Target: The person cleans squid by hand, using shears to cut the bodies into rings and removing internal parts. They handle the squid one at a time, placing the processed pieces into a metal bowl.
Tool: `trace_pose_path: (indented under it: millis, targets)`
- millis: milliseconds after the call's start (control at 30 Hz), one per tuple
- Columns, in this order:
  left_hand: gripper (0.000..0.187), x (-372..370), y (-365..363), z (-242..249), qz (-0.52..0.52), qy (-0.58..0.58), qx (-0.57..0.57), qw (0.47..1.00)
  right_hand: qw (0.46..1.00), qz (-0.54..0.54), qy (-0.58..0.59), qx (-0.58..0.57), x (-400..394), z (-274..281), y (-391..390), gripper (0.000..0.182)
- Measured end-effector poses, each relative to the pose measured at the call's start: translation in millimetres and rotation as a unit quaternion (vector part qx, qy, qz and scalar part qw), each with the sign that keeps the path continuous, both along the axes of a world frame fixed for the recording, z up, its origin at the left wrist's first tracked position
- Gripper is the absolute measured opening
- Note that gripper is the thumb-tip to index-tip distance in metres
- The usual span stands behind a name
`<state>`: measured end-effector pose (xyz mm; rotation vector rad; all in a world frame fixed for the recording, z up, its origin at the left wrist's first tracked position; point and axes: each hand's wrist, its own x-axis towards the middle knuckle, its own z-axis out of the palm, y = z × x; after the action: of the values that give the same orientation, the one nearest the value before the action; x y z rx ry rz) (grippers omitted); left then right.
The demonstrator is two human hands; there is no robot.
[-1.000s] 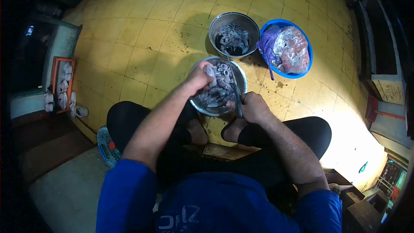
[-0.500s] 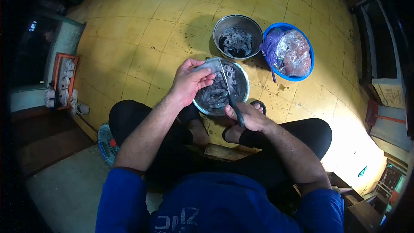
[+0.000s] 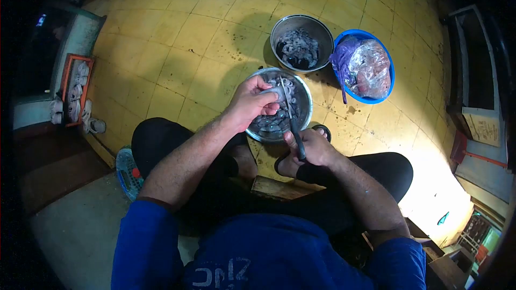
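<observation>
My left hand [image 3: 248,103] is closed on a pale grey squid [image 3: 276,93] above a round metal bowl [image 3: 308,108]. In my right hand [image 3: 316,149] is a knife [image 3: 296,138], gripped by its black handle. Its thin blade points away from me and lies against the end of the squid, beside my left fingertips. Cut squid rings [image 3: 288,84] show in the far part of the bowl, and greyish squid pieces [image 3: 269,123] fill the nearer part. Some of the bowl's contents are hidden under my left hand.
Beyond the bowl stands a deep metal pot [image 3: 274,35] with squid pieces in dark liquid. Beside it, a blue basin [image 3: 392,78] holds purple and clear plastic bags. An orange shoe rack [image 3: 69,83] is at the left wall, and a blue basket [image 3: 124,169] near my left knee.
My left hand has moved slightly right and nearer to me with the squid, which now shows less beyond my fingers. The knife stays against it. The whole view has shifted a little.
</observation>
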<state>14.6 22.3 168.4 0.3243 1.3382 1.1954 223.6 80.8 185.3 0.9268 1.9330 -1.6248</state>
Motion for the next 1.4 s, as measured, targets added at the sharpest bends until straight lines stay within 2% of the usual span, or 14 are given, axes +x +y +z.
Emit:
trace_pose_path:
  millis: [167,233,333,467,567,633,733,867,967,1033,1167,1267,1333,1400]
  targets:
    - [0.019,-3.5,0.1,-1.6,-0.024,-0.001,-0.021,0.999,1.0,-0.022,-0.016,0.003,6.0,-12.7,-4.6,0.079]
    - [0.019,-5.2,-0.7,-3.0,-0.09,-0.031,-0.028,0.995,0.998,-0.055,0.017,-0.021,6.0,-15.5,-5.4,0.078]
    - [0.019,0.3,-1.5,-5.5,-0.1,0.0,-0.058,0.993,0.998,-0.065,-0.011,-0.022,2.7,-4.3,-5.4,0.074]
    - [0.018,-1.8,-3.3,-6.4,-0.087,-0.019,-0.056,0.994,0.997,-0.073,0.01,-0.028,7.5,-17.6,-3.2,0.071]
    - [0.02,0.3,-2.0,-5.4,-0.076,-0.02,-0.079,0.994,0.997,-0.064,0.018,0.041,8.7,-25.3,-2.0,0.07]
    - [0.023,-1.6,-0.2,-5.9,-0.019,-0.03,-0.047,0.998,0.994,-0.1,-0.016,-0.051,4.8,-12.1,-2.0,0.071]
    - [0.027,-3.8,1.3,-10.5,0.032,-0.052,-0.023,0.998,0.984,-0.13,-0.02,-0.119,5.1,-11.3,-5.2,0.073]
    - [0.027,-2.9,-0.7,-15.7,0.01,-0.06,0.0,0.998,0.988,-0.084,0.022,-0.129,6.2,-18.6,-6.4,0.076]
    - [0.026,0.2,-1.5,-13.8,-0.02,-0.075,-0.018,0.997,0.99,-0.09,0.012,-0.105,4.6,-17.2,-6.0,0.075]
    - [0.025,-0.2,-1.5,-13.3,-0.015,-0.074,-0.014,0.997,1.0,-0.023,-0.014,-0.009,4.0,-21.8,-4.9,0.078]
    - [0.025,-3.6,-0.8,-13.9,-0.013,-0.07,-0.017,0.997,0.999,-0.019,-0.031,0.018,3.6,-14.5,-8.4,0.077]
    - [0.023,-3.2,-0.7,-7.8,-0.029,-0.07,-0.028,0.997,0.998,-0.034,0.024,0.04,5.1,-19.1,-10.1,0.079]
    - [0.017,-1.6,-0.8,-2.6,-0.105,-0.075,-0.058,0.99,0.999,-0.04,-0.014,0.01,4.6,-17.6,-8.0,0.079]
    - [0.016,-2.0,-0.8,-3.0,-0.101,-0.061,-0.067,0.991,0.999,-0.043,-0.001,0.024,3.7,-16.1,-9.2,0.078]
